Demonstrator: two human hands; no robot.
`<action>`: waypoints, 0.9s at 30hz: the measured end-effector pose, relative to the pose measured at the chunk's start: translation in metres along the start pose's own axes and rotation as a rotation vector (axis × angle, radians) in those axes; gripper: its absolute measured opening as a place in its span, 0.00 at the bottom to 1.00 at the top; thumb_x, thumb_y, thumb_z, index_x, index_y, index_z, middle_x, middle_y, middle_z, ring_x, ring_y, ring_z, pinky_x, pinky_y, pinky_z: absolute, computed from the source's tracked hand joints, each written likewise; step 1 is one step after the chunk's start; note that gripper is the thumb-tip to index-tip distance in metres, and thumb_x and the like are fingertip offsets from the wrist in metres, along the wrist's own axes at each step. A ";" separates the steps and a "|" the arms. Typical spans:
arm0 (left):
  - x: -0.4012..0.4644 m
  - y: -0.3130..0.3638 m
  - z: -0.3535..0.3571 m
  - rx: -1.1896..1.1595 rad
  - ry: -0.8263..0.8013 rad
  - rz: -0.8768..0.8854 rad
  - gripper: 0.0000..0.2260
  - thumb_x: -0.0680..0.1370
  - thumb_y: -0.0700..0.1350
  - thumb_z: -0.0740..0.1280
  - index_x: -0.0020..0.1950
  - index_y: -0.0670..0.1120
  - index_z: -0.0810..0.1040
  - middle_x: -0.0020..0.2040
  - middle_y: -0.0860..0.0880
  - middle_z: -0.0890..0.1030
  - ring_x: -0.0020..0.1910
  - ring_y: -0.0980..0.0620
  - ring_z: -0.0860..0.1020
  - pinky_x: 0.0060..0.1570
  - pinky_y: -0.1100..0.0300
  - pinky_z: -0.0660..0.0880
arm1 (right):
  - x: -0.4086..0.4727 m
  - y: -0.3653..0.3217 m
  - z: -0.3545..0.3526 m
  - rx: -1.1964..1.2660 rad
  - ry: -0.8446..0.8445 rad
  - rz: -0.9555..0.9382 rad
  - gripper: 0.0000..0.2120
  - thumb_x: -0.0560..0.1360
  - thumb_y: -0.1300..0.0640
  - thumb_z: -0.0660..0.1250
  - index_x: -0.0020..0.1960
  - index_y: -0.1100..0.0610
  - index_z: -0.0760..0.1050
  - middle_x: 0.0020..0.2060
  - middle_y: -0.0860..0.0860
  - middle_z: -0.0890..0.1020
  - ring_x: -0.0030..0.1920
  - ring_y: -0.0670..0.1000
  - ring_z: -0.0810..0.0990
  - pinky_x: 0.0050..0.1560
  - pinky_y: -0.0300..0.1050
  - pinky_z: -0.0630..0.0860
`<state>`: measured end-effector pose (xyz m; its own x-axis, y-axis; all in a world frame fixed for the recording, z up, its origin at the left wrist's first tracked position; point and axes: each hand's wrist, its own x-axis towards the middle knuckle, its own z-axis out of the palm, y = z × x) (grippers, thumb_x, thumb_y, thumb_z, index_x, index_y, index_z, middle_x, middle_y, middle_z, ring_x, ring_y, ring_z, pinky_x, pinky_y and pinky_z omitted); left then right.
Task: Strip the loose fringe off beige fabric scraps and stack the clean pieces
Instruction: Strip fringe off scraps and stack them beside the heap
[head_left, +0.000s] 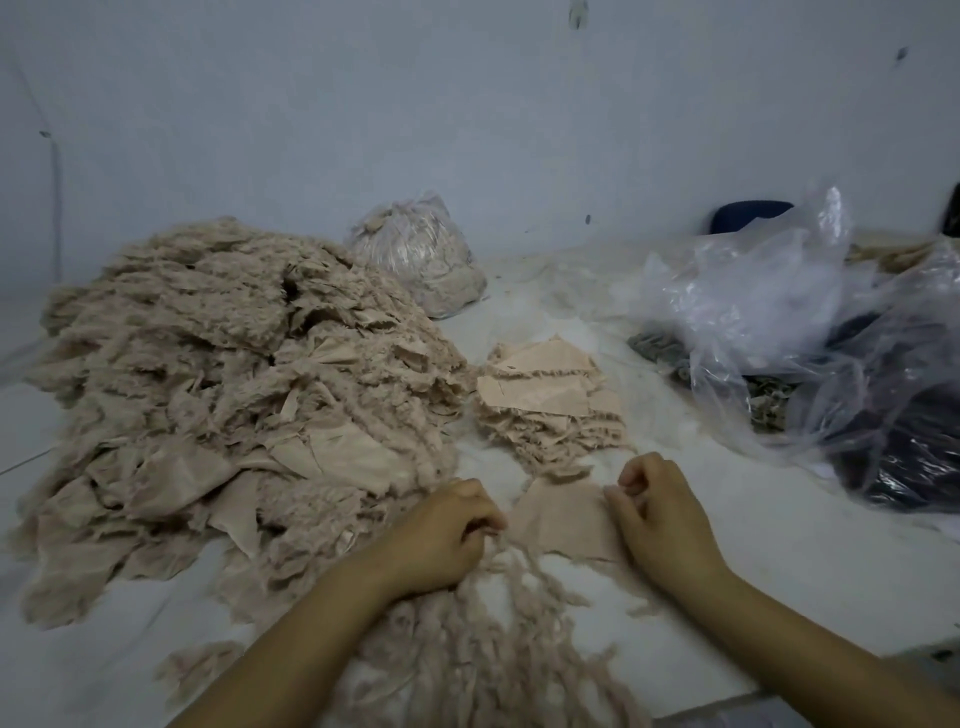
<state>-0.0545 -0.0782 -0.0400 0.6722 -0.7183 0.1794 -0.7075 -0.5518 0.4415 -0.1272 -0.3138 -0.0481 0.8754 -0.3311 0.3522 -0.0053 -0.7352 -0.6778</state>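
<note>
Two bare hands work over one beige fabric scrap (563, 519) at about 6 o'clock on the pale work surface (779, 561). The left hand (441, 530) has its fingers curled, pinching the scrap's left edge where loose fringe hangs from it. The right hand (657, 512) has its fingers curled too, pinching the scrap's right edge, so the piece lies stretched between them. Nearest the person, at 6 o'clock below the hands, lies a tangle of stripped fringe (483, 649) in ropy strands, touching the left hand's underside.

Just beyond the scrap, toward 12 o'clock, sits the stack of clean pieces (548, 400), flat and roughly squared, its near edge close to the held scrap. At 9 to 10 o'clock a large heap of unstripped scraps (223, 395) spreads wide, its right flank just beside the stack. At 2 to 3 o'clock crumpled clear plastic bags (769, 312) hold dark material, with some grey-green fabric (660, 348) showing at their left edge. Farther off, at 12 o'clock, a tied clear bag of beige fibre (415, 254) rests near the pale blue wall (467, 104). A dark blue object (748, 215) peeks up behind the plastic bags; what it is cannot be told.
</note>
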 end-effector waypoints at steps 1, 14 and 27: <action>-0.006 -0.004 -0.003 -0.008 -0.002 -0.014 0.11 0.76 0.37 0.60 0.50 0.47 0.81 0.45 0.60 0.71 0.47 0.68 0.68 0.45 0.77 0.62 | -0.008 -0.002 -0.001 -0.060 -0.048 -0.068 0.06 0.77 0.55 0.65 0.46 0.52 0.67 0.44 0.48 0.70 0.38 0.44 0.72 0.35 0.40 0.68; -0.023 0.031 0.006 -0.194 -0.085 0.043 0.10 0.72 0.54 0.72 0.40 0.48 0.84 0.49 0.58 0.77 0.52 0.62 0.72 0.54 0.66 0.70 | -0.039 -0.030 0.016 -0.667 -0.315 -0.240 0.24 0.80 0.39 0.50 0.68 0.51 0.66 0.62 0.51 0.69 0.58 0.54 0.67 0.56 0.46 0.66; -0.053 0.003 -0.079 -0.219 0.167 -0.180 0.11 0.77 0.36 0.65 0.51 0.51 0.80 0.55 0.52 0.80 0.55 0.56 0.78 0.56 0.64 0.74 | -0.035 -0.075 0.020 -0.017 -0.376 -0.360 0.14 0.81 0.52 0.59 0.65 0.51 0.73 0.53 0.48 0.73 0.52 0.44 0.73 0.52 0.31 0.66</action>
<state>-0.0751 -0.0079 0.0211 0.8214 -0.5281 0.2154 -0.5227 -0.5461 0.6546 -0.1475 -0.2353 -0.0231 0.9362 0.1774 0.3033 0.3232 -0.7738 -0.5448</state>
